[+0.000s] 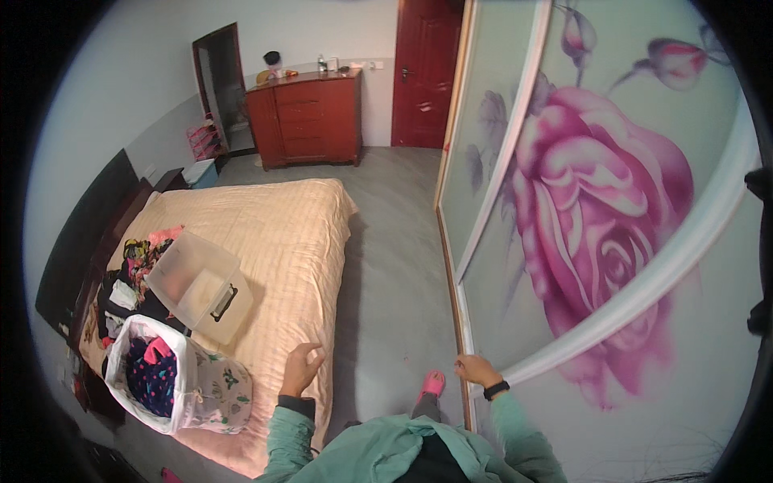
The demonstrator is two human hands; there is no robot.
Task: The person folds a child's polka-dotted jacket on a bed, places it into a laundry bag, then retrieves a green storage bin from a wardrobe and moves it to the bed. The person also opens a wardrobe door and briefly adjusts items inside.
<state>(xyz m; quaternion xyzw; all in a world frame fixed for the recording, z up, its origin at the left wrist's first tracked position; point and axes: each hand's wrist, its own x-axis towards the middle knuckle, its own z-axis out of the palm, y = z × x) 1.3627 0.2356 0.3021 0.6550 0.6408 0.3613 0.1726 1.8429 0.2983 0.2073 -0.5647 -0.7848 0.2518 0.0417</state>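
My left hand (301, 369) is held over the near right edge of the bed, thumb and fingers apart, with nothing in it. Close to the sliding wardrobe door's frame is my right hand (476, 369), its fingers curled and a dark band at the wrist; whether it touches the frame I cannot tell. Left of my left hand, a white patterned fabric storage bag (218, 386) lies on the bed, its mouth showing dark dotted clothing (145, 377). Beyond it, a clear plastic storage box (208, 290) with a dark handle latch stands tilted beside a pile of clothes (125, 294).
The bed (284, 241) has a pale striped cover and a dark headboard (90, 241). Wardrobe doors with a large painted rose (610, 157) line the right side. A grey floor strip (398, 253) runs between them towards a red wooden dresser (314, 118) and a red door (426, 72).
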